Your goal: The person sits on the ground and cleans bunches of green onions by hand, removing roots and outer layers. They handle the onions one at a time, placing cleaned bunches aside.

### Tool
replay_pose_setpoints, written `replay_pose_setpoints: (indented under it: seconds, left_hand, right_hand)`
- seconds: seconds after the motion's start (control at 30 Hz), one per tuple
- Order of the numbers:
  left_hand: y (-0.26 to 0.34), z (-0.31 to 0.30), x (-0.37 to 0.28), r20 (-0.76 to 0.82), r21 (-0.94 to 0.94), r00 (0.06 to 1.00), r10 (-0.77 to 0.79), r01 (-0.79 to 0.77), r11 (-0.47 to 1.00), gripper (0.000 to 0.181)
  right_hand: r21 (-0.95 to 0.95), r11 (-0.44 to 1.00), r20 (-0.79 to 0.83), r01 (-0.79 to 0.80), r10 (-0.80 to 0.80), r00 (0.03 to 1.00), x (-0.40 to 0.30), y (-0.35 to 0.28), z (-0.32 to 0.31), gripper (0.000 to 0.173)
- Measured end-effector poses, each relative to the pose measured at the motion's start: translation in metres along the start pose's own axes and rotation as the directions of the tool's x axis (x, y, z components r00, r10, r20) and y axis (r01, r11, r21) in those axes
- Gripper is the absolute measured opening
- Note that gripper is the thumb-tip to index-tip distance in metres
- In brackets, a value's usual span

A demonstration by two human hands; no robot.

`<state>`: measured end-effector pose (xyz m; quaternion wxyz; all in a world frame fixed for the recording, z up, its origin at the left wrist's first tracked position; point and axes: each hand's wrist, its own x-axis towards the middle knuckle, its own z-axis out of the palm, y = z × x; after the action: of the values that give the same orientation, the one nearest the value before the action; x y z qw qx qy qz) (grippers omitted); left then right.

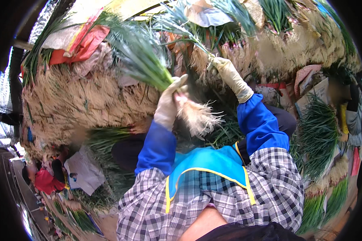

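My left hand (170,104), in a pale glove, is closed around a bunch of scallions (155,67). The green leaves point up and away to the left and look blurred. The bunch's pale roots (199,117) fan out below my fingers toward the right, past a pinkish stem base. My right hand (226,72), gloved too, pinches a thin scallion stalk (199,43) whose leaves reach up and left toward the pile. The two hands are apart, both in front of the heaped scallions.
A tall heap of scallions with roots outward (87,99) stands ahead, partly covered by a red and white sack (81,45). Loose green leaves (229,132) lie beneath my hands. More scallion bundles (316,135) lie at right. Other people (354,117) sit at the right and left edges.
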<state>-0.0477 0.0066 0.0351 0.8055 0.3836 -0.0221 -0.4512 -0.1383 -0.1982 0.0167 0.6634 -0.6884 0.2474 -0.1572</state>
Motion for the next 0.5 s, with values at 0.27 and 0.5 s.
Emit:
replay_pose_setpoints:
  seconds: [0.27, 0.5]
  left_hand:
    - [-0.046, -0.024, 0.042, 0.061, -0.084, 0.962, -0.265, 0.269, 0.959, 0.018]
    - [-0.049, -0.037, 0.04, 0.026, -0.204, 0.946, -0.324, 0.322, 0.924, 0.017]
  right_hand:
    - [-0.501, 0.85, 0.131, 0.164, -0.113, 0.985, -0.046, 0.003, 0.024, 0.046]
    - [-0.674, 0.681, 0.242, 0.286, -0.162, 0.957, -0.018, 0.017, 0.041, 0.03]
